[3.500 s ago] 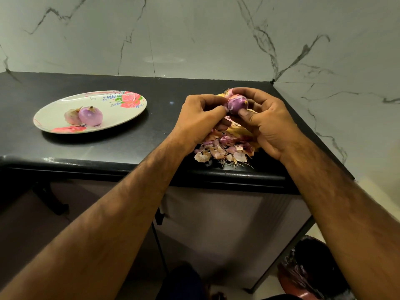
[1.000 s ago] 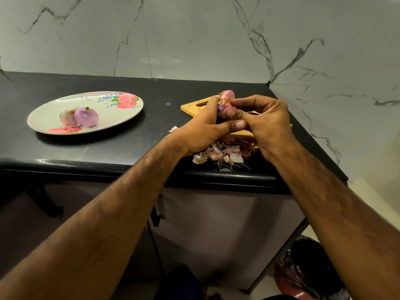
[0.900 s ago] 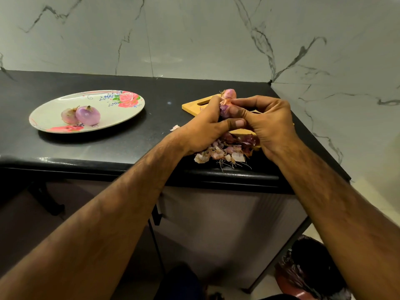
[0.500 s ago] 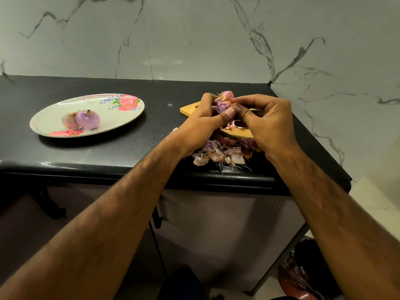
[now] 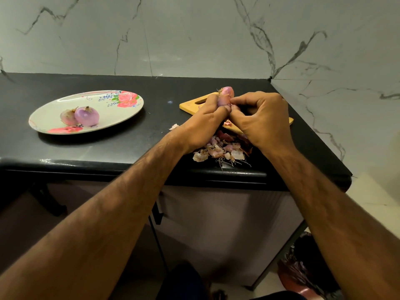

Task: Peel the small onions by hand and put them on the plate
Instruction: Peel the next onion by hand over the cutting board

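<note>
Both hands grasp one small onion [image 5: 223, 100]: my left hand [image 5: 201, 124] curls round it, my right hand [image 5: 262, 122] pinches its skin, above the wooden board [image 5: 192, 106]. Peelings [image 5: 223, 150] heap nearer me; two peeled onions [image 5: 86, 116] rest on the plate [image 5: 49, 120], well apart at left.

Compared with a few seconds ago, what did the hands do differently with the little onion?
The small pink onion went from the right hand into the grip of the left hand; the right hand now pinches its skin. The two peeled purple onions on the flowered oval plate, the heap of peels and the wooden cutting board stayed put.
</note>
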